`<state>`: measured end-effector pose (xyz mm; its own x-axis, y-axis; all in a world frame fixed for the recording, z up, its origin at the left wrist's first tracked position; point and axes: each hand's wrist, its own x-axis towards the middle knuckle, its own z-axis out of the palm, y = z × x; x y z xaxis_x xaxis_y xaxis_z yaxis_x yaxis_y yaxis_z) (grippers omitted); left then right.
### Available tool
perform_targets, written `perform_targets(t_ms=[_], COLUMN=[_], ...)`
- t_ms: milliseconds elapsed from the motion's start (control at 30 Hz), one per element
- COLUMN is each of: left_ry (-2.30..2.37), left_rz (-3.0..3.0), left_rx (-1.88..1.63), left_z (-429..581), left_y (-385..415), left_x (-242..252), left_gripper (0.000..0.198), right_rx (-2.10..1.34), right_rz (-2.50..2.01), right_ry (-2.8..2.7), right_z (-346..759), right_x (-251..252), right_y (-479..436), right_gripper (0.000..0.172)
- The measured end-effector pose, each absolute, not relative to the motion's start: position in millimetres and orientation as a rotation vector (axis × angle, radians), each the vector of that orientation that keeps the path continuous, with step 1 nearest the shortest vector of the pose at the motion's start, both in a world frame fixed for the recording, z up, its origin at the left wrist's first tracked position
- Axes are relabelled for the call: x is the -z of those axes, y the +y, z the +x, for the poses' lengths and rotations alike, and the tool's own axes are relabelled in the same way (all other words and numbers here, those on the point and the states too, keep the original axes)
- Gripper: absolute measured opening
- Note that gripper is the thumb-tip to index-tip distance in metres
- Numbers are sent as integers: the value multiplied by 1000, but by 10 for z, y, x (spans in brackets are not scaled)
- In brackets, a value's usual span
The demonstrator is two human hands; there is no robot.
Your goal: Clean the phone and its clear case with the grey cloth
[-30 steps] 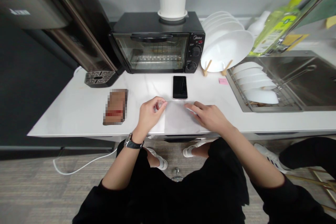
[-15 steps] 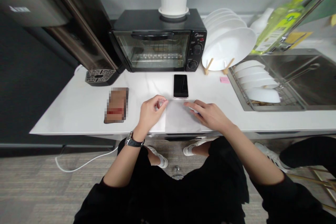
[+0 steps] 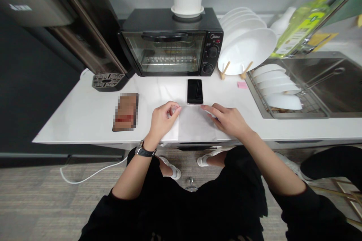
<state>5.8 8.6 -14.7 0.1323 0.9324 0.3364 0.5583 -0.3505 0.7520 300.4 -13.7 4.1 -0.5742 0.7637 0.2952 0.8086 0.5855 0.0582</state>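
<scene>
A thin, pale, translucent sheet [image 3: 195,124] lies on the counter between my hands and reaches its front edge; whether it is paper or plastic I cannot tell. My left hand [image 3: 164,119] pinches its upper left corner between thumb and index finger. At the upper right corner, my right hand [image 3: 226,118] has its index fingertip on the sheet's far edge, the other fingers curled beneath and partly hidden. A small whitish bit shows under those fingers. Just beyond the sheet lies a phone [image 3: 195,91] with a dark screen.
A blurred-out brown flat object [image 3: 126,112] lies left on the white counter [image 3: 76,120]. Behind stand a toaster oven [image 3: 169,52], a drink dispenser [image 3: 90,37] and racked white plates [image 3: 247,51]. A sink [image 3: 333,90] with bowls [image 3: 283,101] is at right, beside a pink note [image 3: 241,84].
My right hand has shifted slightly right and away from me, its index fingertip now at the sheet's far edge. My left hand keeps its pinch almost in place.
</scene>
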Motion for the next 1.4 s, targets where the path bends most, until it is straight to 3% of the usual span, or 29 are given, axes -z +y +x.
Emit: perform_targets(t_ms=[200, 567, 700, 900, 1067, 1100, 1167, 1200, 1267, 1400], left_ry=[1426, 1116, 956, 853, 871, 882, 986, 1084, 1385, 1822], left_rz=[1957, 2150, 2112, 2200, 2223, 2195, 2186, 2221, 2275, 2197], left_rx=[-1113, -1062, -768, -533, -546, -563, -598, -583, -538, -237], left_z=[64, 190, 395, 615, 646, 632, 617, 625, 689, 957], left_y=[75, -40, -306, -580, -499, -395, -88, 101, 488, 1004], left_x=[140, 118, -63, -224, -266, -289, -335, -351, -354, -258], left_gripper=[19, 19, 52, 58, 110, 107, 76, 61, 59, 100], right_rx=[237, 222, 198, 36, -112, -148, -187, -192, -188, -351], right_rz=[-1270, -1171, -980, -857, -946, -979, -1014, -1061, -1182, -1209], right_ry=[-2653, -2547, -2642, -2597, -2413, -2339, -2194, -2137, -1966, -1794], right_z=[3003, 3000, 2986, 3013, 3060, 3086, 3160, 3206, 3302, 3449], right_x=[-27, -24, -45, -16, 45, 52, 53, 50, 47, 145], right_y=[-129, -287, -505, -871, -871, -784, -509, -328, 78, 779], right_gripper=[41, 53, 54, 48, 29, 28, 29, 30, 38, 72])
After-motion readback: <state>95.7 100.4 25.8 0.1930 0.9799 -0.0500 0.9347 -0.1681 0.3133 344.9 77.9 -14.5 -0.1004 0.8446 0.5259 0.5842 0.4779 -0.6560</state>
